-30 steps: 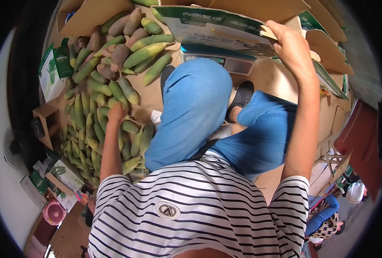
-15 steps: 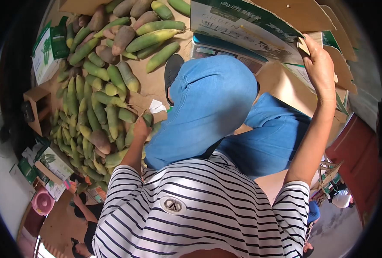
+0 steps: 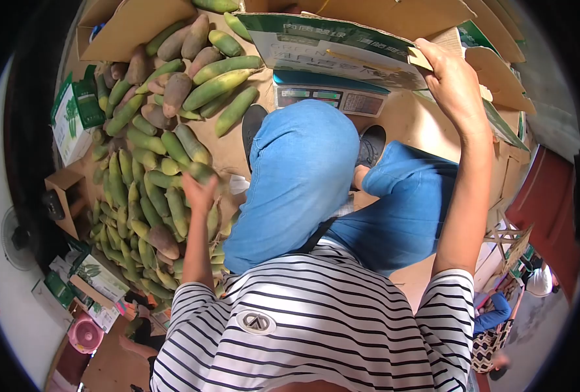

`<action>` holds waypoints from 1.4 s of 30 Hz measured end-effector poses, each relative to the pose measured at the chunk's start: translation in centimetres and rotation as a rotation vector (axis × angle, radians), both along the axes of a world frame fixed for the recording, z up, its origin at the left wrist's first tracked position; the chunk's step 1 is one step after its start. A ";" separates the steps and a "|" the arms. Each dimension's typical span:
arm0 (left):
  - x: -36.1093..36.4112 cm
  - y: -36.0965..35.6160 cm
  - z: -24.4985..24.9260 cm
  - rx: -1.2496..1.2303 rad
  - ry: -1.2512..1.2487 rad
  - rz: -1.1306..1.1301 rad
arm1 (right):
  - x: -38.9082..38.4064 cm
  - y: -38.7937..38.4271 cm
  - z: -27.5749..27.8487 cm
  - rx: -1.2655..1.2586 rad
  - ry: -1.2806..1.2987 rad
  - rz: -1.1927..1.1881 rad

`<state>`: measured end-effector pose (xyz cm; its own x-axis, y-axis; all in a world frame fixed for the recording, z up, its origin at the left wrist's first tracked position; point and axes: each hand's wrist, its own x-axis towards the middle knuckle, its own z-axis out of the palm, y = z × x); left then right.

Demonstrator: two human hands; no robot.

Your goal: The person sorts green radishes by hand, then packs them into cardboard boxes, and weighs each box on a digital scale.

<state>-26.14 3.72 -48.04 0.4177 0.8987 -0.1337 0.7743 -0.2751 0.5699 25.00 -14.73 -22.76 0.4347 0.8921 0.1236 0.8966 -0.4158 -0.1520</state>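
A large pile of green and reddish-brown radishes (image 3: 153, 189) lies on brown cardboard at the left. My left hand (image 3: 200, 191) is at the pile's right side, its fingers round the lower end of a green radish (image 3: 202, 171); motion blurs it slightly. My right hand (image 3: 453, 81) grips the upper right edge of an open cardboard box (image 3: 342, 49) with green and white printing. Below the box's near wall, a scale (image 3: 329, 96) with a blue top shows its display and keypad. The box's inside is mostly hidden by that wall.
My bent knee (image 3: 306, 140) is between the pile and my other leg. A green-white carton (image 3: 71, 127) and a small brown box (image 3: 68, 199) stand left of the pile. Lower left are a pink fan (image 3: 85, 333) and a person's arm; another person sits lower right.
My left hand has moved up and left with the green radish. My right hand and the printed box have shifted left in view, uncovering more of the scale. The whole view has shifted too.
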 end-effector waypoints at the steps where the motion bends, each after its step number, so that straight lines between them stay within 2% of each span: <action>1: 2.6 1.9 2.6 0.063 -0.113 0.060 | 0.1 -0.1 -0.2 0.031 -0.012 0.015; 2: 5.1 3.9 4.8 0.006 -0.398 0.129 | -0.1 -0.1 -0.1 0.019 0.001 0.009; 3: 9.0 4.6 10.3 0.045 -0.466 0.166 | -0.2 -0.1 0.0 0.007 0.013 0.005; 4: 11.0 6.3 13.3 0.193 -0.510 0.092 | -0.3 0.0 0.2 -0.004 0.023 0.002; 5: 14.6 6.0 18.0 0.129 -0.795 0.084 | -0.3 0.0 0.4 -0.010 0.030 0.000; 7: 19.7 6.4 24.2 0.284 -1.094 0.003 | -0.5 0.0 0.5 -0.022 0.043 -0.003; 8: 22.4 5.9 27.0 0.242 -1.281 0.019 | -0.6 0.0 0.7 -0.030 0.045 -0.004; 9: 23.8 5.3 29.0 0.171 -1.279 0.011 | -0.7 0.0 0.9 -0.029 0.039 -0.010; 10: 25.8 5.4 29.4 0.273 -1.291 -0.055 | -0.8 -0.1 0.9 -0.029 0.036 -0.014; 11: 26.9 7.1 28.2 0.141 -1.572 -0.202 | -0.8 -0.1 0.9 -0.031 0.038 -0.016; 13: 29.4 6.2 28.2 -0.088 -1.384 -0.310 | 0.0 -0.5 -0.1 -0.001 0.015 0.015; 15: 29.5 3.3 28.2 -0.194 -1.240 -0.198 | -0.1 -0.4 0.2 -0.065 0.006 0.010; 17: 25.9 4.2 24.9 0.004 -1.008 -0.229 | 0.0 -0.5 -0.1 -0.040 -0.006 0.025; 19: 20.7 4.4 20.1 -0.093 -0.728 -0.100 | -1.0 0.2 1.5 -0.148 0.057 -0.029; 21: 13.2 4.7 12.7 -0.154 -0.465 -0.108 | -0.6 -0.1 0.9 -0.094 0.032 0.030; 22: 8.5 4.3 8.2 -0.065 -0.236 -0.132 | -0.4 -0.1 0.7 -0.065 0.019 0.062; 23: 2.6 3.5 2.6 -0.174 -0.138 -0.083 | -0.3 -0.1 0.7 -0.076 0.018 0.052; 24: -0.5 1.6 2.3 -0.221 0.194 -0.131 | -0.3 0.0 0.8 -0.088 0.019 0.043; 26: -6.0 -2.0 0.8 -0.274 0.644 -0.231 | 0.5 -0.3 0.0 -0.097 0.016 0.047; 28: -9.2 -4.9 0.1 -0.392 0.806 -0.183 | 1.5 -0.7 -0.6 -0.116 0.015 0.036; 31: -13.7 -7.0 -2.2 -0.562 0.866 -0.018 | 1.8 -0.6 -0.7 -0.152 0.025 0.007; 35: -17.0 -5.4 -5.5 -0.615 0.610 0.147 | 0.7 -0.1 0.4 -0.168 0.063 -0.050; 38: -19.8 -3.2 -12.5 -0.703 0.142 0.608 | 0.9 0.0 0.2 -0.156 0.085 -0.039; 41: -15.9 -2.0 -12.0 -0.835 -0.079 1.096 | 1.7 -0.4 -0.3 -0.154 0.076 -0.036; 42: -13.3 -1.8 -9.6 -0.865 -0.122 1.149 | 1.7 -0.4 -0.4 -0.144 0.077 -0.030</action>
